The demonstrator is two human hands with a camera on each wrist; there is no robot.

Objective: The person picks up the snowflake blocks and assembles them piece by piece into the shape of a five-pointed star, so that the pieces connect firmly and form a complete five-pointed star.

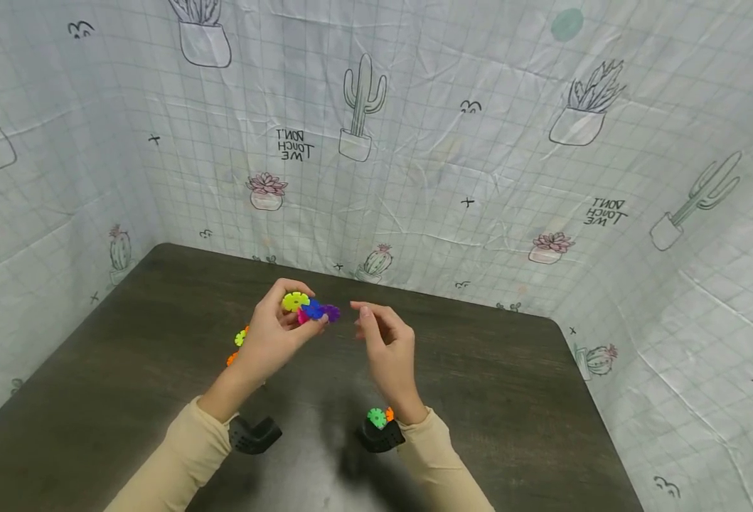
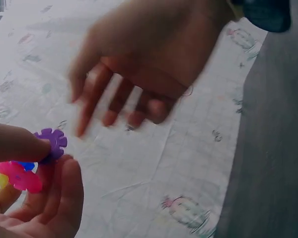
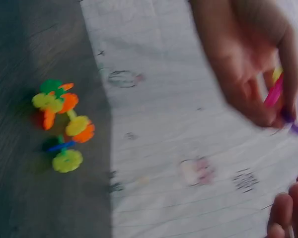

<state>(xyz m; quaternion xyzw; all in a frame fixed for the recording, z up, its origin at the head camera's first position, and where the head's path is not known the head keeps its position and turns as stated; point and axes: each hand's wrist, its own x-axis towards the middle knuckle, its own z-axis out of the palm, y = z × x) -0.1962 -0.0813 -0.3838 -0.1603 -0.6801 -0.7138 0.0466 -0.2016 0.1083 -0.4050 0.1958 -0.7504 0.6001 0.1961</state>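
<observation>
My left hand [image 1: 274, 326] pinches a small cluster of joined notched plastic discs between thumb and fingers, raised over the table. In it are a yellow disc [image 1: 296, 301], a blue disc [image 1: 313, 308], a pink disc [image 2: 21, 177] and a purple disc [image 2: 51, 145]. The purple one sticks out at the end toward the other hand. Across a short gap, my right hand [image 1: 389, 347] hovers with fingers loosely bent and nothing visible in them. It appears blurred in the left wrist view, palm in sight.
On the dark table [image 1: 478, 377], a joined group of yellow, orange, green and blue discs [image 3: 68, 103] lies left, partly behind the left forearm. A green disc [image 1: 377, 417] and an orange one show by the right wrist. A patterned cloth [image 1: 414, 185] hangs around the table.
</observation>
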